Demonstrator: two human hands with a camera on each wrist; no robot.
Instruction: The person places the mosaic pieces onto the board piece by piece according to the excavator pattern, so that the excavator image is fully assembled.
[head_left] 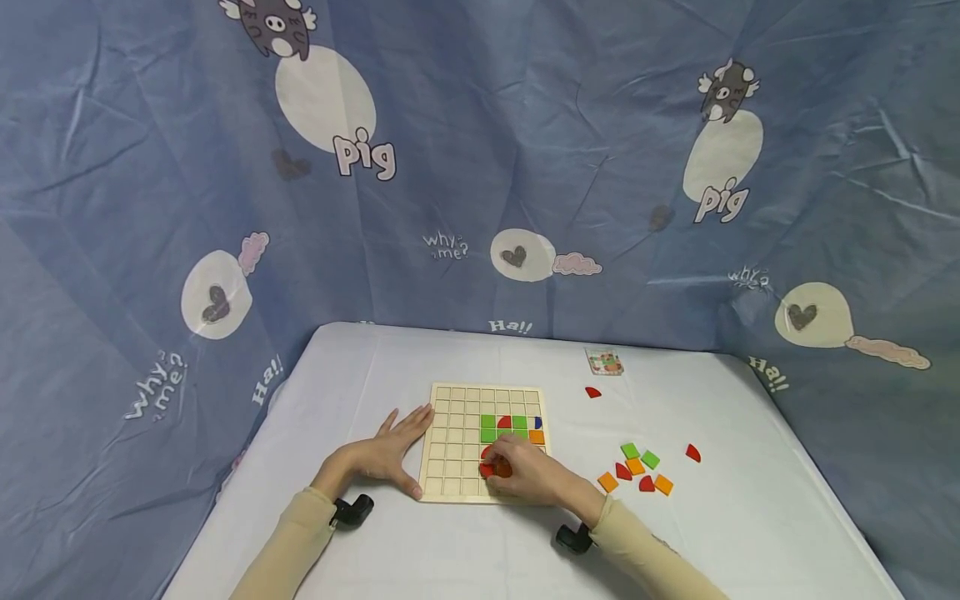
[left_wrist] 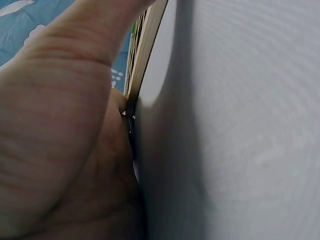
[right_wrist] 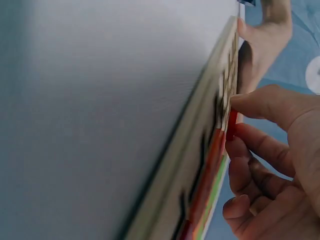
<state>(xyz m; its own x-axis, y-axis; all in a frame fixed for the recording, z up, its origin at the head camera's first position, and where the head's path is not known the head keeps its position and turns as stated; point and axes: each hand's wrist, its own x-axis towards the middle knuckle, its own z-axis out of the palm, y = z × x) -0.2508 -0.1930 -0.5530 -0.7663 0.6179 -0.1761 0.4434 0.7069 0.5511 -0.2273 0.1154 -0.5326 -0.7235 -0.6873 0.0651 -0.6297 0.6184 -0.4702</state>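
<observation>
A wooden grid board [head_left: 453, 437] lies on the white table, with green, red, orange and blue tiles set in its right half. My left hand [head_left: 390, 454] lies flat against the board's left edge, fingers straight; the left wrist view shows my thumb along the board's edge [left_wrist: 145, 45]. My right hand [head_left: 521, 471] rests on the board's lower right part and pinches a red tile [head_left: 497, 470] against the grid. In the right wrist view the fingertips [right_wrist: 240, 132] hold the red tile [right_wrist: 232, 122] on the board [right_wrist: 200, 150].
Loose tiles lie right of the board: orange, green and red ones [head_left: 636, 468], one red piece [head_left: 693, 452] farther right, another red piece [head_left: 593, 392] higher up. A small picture card [head_left: 604, 362] sits near the table's far edge. A blue printed cloth [head_left: 480, 167] surrounds the table.
</observation>
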